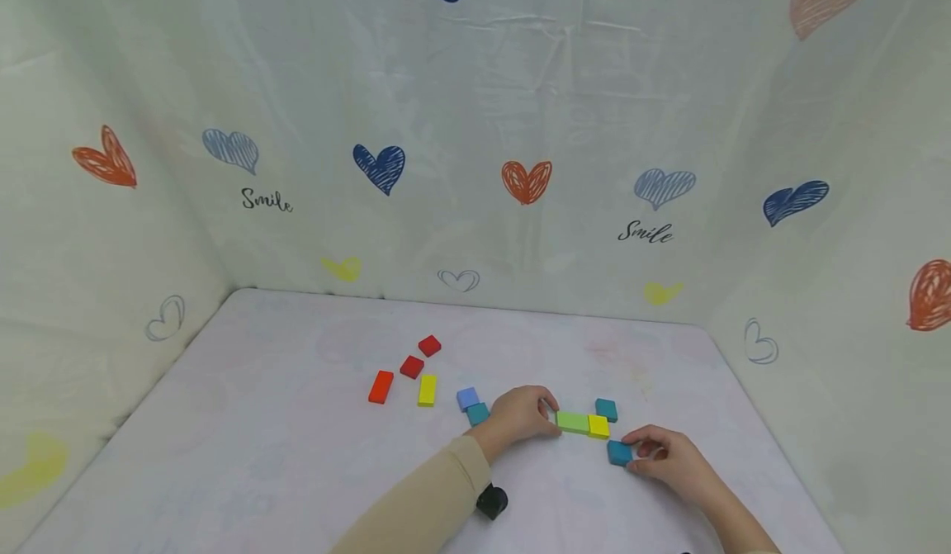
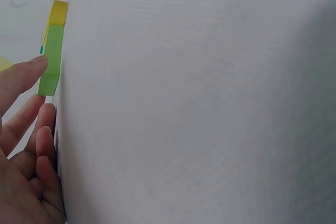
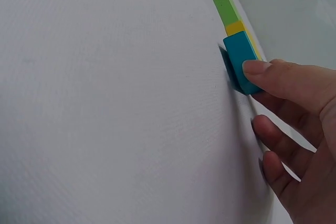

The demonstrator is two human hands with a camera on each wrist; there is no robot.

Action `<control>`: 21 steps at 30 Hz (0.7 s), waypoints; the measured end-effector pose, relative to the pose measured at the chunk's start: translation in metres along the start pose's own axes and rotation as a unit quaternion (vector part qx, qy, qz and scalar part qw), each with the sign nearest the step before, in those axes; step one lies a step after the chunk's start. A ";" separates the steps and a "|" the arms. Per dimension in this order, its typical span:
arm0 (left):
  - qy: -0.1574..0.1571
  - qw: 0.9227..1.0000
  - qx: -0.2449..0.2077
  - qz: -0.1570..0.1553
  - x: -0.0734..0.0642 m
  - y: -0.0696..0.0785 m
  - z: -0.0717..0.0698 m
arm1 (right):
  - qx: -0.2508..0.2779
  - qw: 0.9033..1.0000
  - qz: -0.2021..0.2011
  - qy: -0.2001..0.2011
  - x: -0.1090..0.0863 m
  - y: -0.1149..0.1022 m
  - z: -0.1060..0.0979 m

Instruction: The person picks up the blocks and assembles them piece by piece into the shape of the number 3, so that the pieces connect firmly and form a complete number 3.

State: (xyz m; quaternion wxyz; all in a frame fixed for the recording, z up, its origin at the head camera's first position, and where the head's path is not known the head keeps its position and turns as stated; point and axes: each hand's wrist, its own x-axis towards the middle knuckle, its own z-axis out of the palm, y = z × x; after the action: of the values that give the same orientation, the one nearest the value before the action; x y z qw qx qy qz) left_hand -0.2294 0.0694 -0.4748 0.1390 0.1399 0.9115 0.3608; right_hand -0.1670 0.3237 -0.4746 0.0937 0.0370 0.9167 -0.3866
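My left hand (image 1: 522,413) is at the left end of a light green block (image 1: 572,423), thumb and forefinger at its sides. In the left wrist view the thumb overlaps the green block (image 2: 52,56). A yellow block (image 1: 598,427) adjoins the green block's right end. My right hand (image 1: 672,461) pinches a teal block (image 1: 619,453) at the near right of the yellow one. The right wrist view shows the thumb on this teal block (image 3: 242,59), with a shadow beneath it. Another teal block (image 1: 606,409) lies just behind the yellow block.
Left of my left hand lie a blue block (image 1: 467,399) and a teal block (image 1: 478,414), partly hidden. Farther left are a yellow block (image 1: 427,390), an orange-red block (image 1: 381,387) and two red blocks (image 1: 412,366). A black object (image 1: 493,502) shows beside the left sleeve.
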 end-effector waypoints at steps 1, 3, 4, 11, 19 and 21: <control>-0.002 1.000 -0.001 -0.001 0.000 0.000 0.000 | 0.000 1.000 0.000 0.001 0.000 0.000 0.001; -0.005 1.000 -0.004 -0.001 0.001 -0.001 -0.001 | 0.001 1.000 0.001 0.002 0.000 0.000 0.002; -0.006 1.000 -0.005 0.000 0.001 -0.001 -0.001 | 0.001 1.000 0.000 0.003 0.000 0.000 0.002; -0.010 1.000 -0.008 0.004 -0.001 -0.001 -0.001 | 0.003 1.000 -0.018 -0.002 0.000 0.002 0.002; -0.010 1.000 -0.005 0.003 0.001 -0.001 0.000 | 0.005 0.999 -0.047 -0.017 0.000 0.003 0.001; -0.008 1.000 -0.003 0.001 0.001 -0.001 0.000 | 0.002 0.999 -0.051 -0.017 0.001 0.003 0.001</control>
State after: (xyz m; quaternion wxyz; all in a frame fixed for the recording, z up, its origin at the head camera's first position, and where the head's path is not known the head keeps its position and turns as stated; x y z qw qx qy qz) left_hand -0.2303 0.0688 -0.4759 0.1468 0.1433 0.9091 0.3626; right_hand -0.1671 0.3248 -0.4777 0.0893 -0.0166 0.9148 -0.3936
